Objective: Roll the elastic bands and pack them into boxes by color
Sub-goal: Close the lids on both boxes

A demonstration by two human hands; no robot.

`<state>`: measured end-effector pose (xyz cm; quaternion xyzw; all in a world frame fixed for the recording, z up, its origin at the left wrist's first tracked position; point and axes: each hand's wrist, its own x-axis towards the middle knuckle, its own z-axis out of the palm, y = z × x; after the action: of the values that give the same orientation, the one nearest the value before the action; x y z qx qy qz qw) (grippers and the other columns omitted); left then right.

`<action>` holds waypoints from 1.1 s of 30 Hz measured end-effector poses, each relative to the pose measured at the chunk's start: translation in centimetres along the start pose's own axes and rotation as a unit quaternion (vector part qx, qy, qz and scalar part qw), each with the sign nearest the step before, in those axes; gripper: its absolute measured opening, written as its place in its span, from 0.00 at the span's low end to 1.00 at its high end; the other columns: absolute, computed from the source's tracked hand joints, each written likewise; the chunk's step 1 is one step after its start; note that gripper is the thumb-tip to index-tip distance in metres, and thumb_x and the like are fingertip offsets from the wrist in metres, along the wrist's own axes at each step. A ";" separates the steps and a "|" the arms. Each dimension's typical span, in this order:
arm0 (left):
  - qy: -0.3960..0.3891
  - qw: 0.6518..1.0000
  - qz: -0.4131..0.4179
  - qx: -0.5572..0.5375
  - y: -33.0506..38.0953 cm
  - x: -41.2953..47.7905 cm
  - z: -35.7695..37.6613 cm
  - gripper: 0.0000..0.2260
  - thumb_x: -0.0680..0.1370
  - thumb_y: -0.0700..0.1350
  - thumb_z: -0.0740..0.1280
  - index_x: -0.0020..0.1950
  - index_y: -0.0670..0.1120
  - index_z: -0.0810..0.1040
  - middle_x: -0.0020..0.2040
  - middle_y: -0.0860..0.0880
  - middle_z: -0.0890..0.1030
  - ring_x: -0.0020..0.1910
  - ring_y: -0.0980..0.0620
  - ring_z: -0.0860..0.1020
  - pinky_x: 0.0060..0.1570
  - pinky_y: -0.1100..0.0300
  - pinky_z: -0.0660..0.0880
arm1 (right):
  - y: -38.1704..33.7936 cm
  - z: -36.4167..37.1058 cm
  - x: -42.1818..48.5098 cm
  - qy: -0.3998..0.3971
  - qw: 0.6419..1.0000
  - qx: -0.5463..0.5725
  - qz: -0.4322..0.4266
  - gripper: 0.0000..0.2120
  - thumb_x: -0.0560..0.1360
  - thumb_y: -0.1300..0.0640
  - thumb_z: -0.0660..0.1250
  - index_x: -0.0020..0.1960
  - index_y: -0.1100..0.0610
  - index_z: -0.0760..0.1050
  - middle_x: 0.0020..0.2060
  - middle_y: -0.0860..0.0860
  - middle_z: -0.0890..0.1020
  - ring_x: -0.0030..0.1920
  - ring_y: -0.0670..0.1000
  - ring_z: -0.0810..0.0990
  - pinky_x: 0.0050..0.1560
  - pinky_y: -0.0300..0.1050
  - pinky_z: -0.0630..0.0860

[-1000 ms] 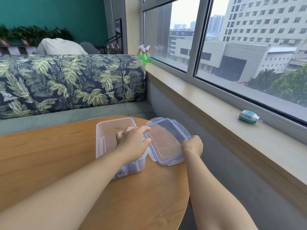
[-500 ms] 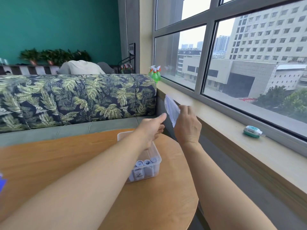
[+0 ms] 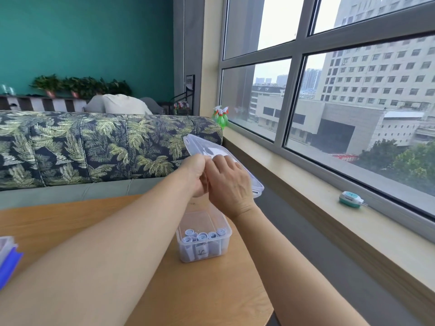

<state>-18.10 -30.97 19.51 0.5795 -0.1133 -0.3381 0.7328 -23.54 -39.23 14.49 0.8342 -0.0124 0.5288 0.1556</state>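
A clear plastic box stands on the round wooden table near its right edge. Several rolled pale blue elastic bands stand on end inside it. Both hands hold the box's clear lid in the air above the box, tilted. My left hand grips its near edge from the left. My right hand lies over the lid's lower part with fingers curled on it.
A leaf-print sofa runs behind the table. On the right is a window sill with a small teal device and green spray bottles. Another box with blue contents shows at the left edge.
The lid lay on the table beside the box a second ago. My right hand lifted it, and now both hands hold it above the box. The view tilted up.
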 end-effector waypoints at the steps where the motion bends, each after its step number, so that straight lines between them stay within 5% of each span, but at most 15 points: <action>1: 0.008 1.000 0.005 -0.005 0.1 0.3 -0.6 0.07 0.78 0.41 0.63 0.44 0.44 0.80 0.28 0.50 0.77 0.25 0.53 0.77 0.27 0.66 0.72 | -0.4 -0.2 0.1 -0.015 0.999 0.039 0.003 0.11 0.66 0.57 0.59 0.44 0.58 0.77 0.39 0.54 0.77 0.39 0.57 0.76 0.34 0.49 0.73; 3: 0.018 0.999 0.014 -0.028 0.1 0.3 -1.6 0.09 0.80 0.41 0.62 0.56 0.42 0.79 0.36 0.47 0.79 0.32 0.49 0.78 0.35 0.57 0.75 | -0.8 -1.2 0.3 -0.039 0.987 0.142 0.059 0.15 0.68 0.50 0.59 0.45 0.57 0.78 0.40 0.52 0.79 0.43 0.56 0.76 0.39 0.48 0.74; 6: 0.012 0.999 0.015 -0.045 0.4 -0.2 -3.2 0.07 0.83 0.42 0.59 0.52 0.43 0.77 0.43 0.42 0.81 0.31 0.47 0.81 0.30 0.55 0.80 | -0.1 -2.5 0.6 -0.054 0.926 0.263 0.264 0.18 0.68 0.46 0.58 0.49 0.53 0.81 0.47 0.48 0.81 0.54 0.50 0.74 0.50 0.45 0.70; 9: -0.013 0.997 0.016 -0.070 0.4 -0.5 -5.4 0.09 0.83 0.41 0.57 0.61 0.47 0.73 0.53 0.39 0.83 0.38 0.45 0.84 0.30 0.58 0.81 | 3.3 -1.5 -0.2 -0.083 0.839 0.217 0.491 0.19 0.73 0.45 0.60 0.58 0.53 0.79 0.55 0.52 0.80 0.59 0.54 0.74 0.58 0.48 0.71; 11: -0.032 0.996 0.013 -0.078 -0.2 -0.4 -6.6 0.13 0.84 0.41 0.55 0.67 0.47 0.69 0.53 0.38 0.84 0.41 0.46 0.85 0.35 0.58 0.80 | 5.3 -0.7 -1.1 -0.151 0.737 0.259 0.606 0.24 0.76 0.43 0.62 0.58 0.62 0.79 0.49 0.55 0.81 0.51 0.56 0.77 0.52 0.49 0.74; 13: -0.044 0.996 -0.002 -0.081 -1.3 -0.3 -7.3 0.13 0.84 0.41 0.55 0.68 0.46 0.68 0.51 0.38 0.84 0.40 0.46 0.85 0.36 0.57 0.81 | 5.8 -0.3 -2.0 -0.168 0.597 0.424 0.660 0.22 0.77 0.46 0.67 0.51 0.68 0.79 0.38 0.56 0.79 0.39 0.55 0.77 0.43 0.49 0.77; 15: -0.053 0.995 -0.018 -0.088 -2.5 -0.3 -7.8 0.12 0.84 0.41 0.55 0.66 0.47 0.70 0.50 0.39 0.85 0.39 0.47 0.85 0.35 0.57 0.80 | 5.7 0.0 -2.7 -0.167 0.530 0.500 0.664 0.16 0.77 0.52 0.70 0.51 0.67 0.80 0.37 0.57 0.82 0.38 0.56 0.79 0.47 0.53 0.80; 23: 0.143 0.987 0.036 0.064 -6.0 2.3 -10.2 0.03 0.77 0.35 0.68 0.48 0.41 0.78 0.38 0.44 0.81 0.36 0.48 0.79 0.38 0.56 0.78 | 4.4 3.1 -5.3 -0.216 0.566 0.473 0.640 0.04 0.77 0.61 0.68 0.44 0.61 0.78 0.24 0.50 0.79 0.21 0.45 0.74 0.24 0.34 0.69; 26: 0.173 0.978 0.010 0.116 -7.2 3.4 -11.7 0.03 0.75 0.37 0.72 0.45 0.39 0.79 0.41 0.43 0.82 0.43 0.45 0.79 0.57 0.43 0.76 | 4.0 4.6 -6.1 -0.242 0.574 0.448 0.641 0.06 0.76 0.63 0.68 0.41 0.62 0.77 0.26 0.52 0.78 0.22 0.47 0.73 0.24 0.35 0.67; 29: 0.187 0.973 -0.018 0.134 -8.6 4.8 -12.6 0.11 0.74 0.39 0.73 0.54 0.37 0.79 0.46 0.40 0.84 0.47 0.42 0.81 0.59 0.40 0.76 | 3.6 6.1 -6.8 -0.263 0.581 0.424 0.643 0.05 0.75 0.64 0.68 0.40 0.63 0.76 0.31 0.57 0.75 0.28 0.51 0.70 0.29 0.39 0.66; 33: 0.203 0.969 -0.030 0.140 -10.4 6.6 -13.5 0.09 0.74 0.39 0.73 0.52 0.38 0.79 0.49 0.40 0.83 0.52 0.40 0.81 0.60 0.42 0.76 | 3.2 8.2 -8.0 -0.280 0.596 0.390 0.644 0.07 0.73 0.65 0.69 0.37 0.62 0.73 0.32 0.55 0.72 0.31 0.52 0.69 0.34 0.42 0.66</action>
<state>-9.45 -25.67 4.28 0.7360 0.0093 -0.2159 0.6416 -20.41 -45.64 4.96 0.6981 -0.3819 0.1868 -0.5760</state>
